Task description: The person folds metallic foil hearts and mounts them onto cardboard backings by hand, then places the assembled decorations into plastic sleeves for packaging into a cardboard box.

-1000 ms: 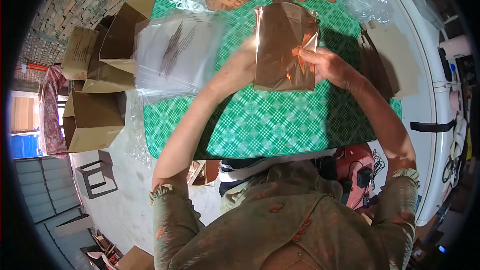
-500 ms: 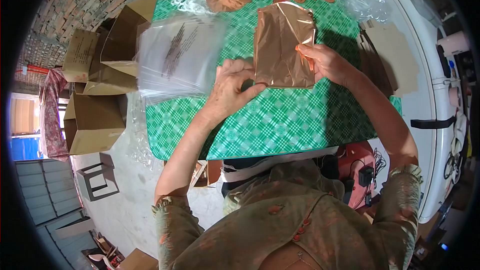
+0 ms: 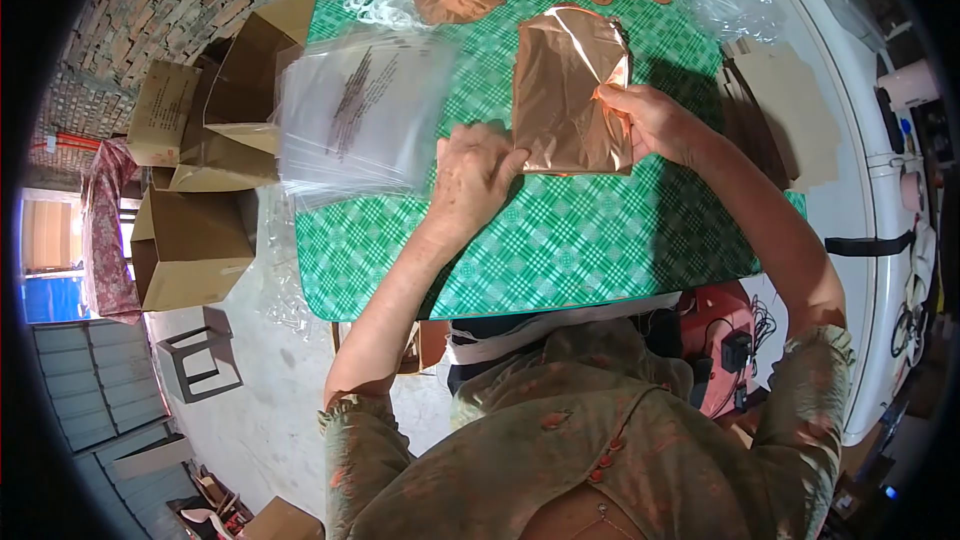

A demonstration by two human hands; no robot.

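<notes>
In the head view, the right hand (image 3: 660, 124) pinches the right edge of the copper-coloured foil sheet (image 3: 572, 90) on the green checked counter (image 3: 540, 250). The left hand (image 3: 472, 178) rests at its near left corner, its grip loosely curled. The stack of printed clear plastic bags (image 3: 360, 115) lies left.

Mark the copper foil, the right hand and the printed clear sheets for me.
Copper foil (image 3: 568, 92): head view, middle of its creased face.
Right hand (image 3: 662, 122): head view, back of the hand.
Clear sheets (image 3: 362, 108): head view, printed area of the stack.
</notes>
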